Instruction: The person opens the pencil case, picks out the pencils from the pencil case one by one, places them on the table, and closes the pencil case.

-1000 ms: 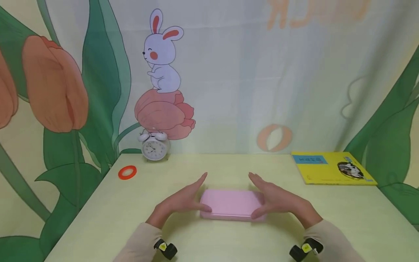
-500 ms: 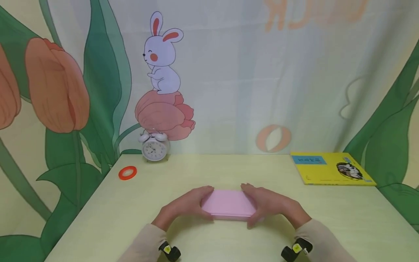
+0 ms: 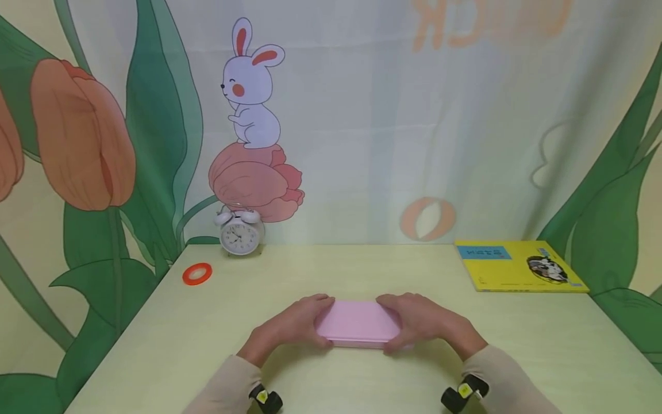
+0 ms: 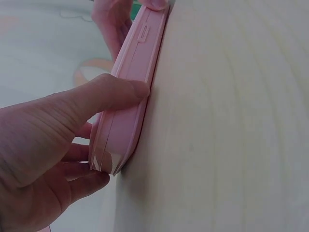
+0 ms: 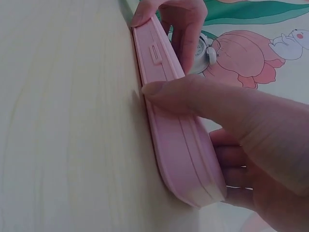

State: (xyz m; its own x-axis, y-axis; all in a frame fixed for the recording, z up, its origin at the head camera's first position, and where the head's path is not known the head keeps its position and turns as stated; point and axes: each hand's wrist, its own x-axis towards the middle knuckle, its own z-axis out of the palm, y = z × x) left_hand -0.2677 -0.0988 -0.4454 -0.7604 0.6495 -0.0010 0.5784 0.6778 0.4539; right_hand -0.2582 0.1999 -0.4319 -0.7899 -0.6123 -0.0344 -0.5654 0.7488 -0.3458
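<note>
We saw the left hand and right hand curled snugly round the ends of the pink case. Beneath the grip, it seemingly rested on the table.

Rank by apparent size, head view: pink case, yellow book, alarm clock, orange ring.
1. Yellow book
2. Pink case (ends partly covered; visible part only)
3. Alarm clock
4. Orange ring

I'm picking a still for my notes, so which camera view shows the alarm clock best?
The head view: the white alarm clock stands there unobstructed and facing us. The right wrist view shows only part of it, behind the left hand; the left wrist view doesn't show it.
</note>
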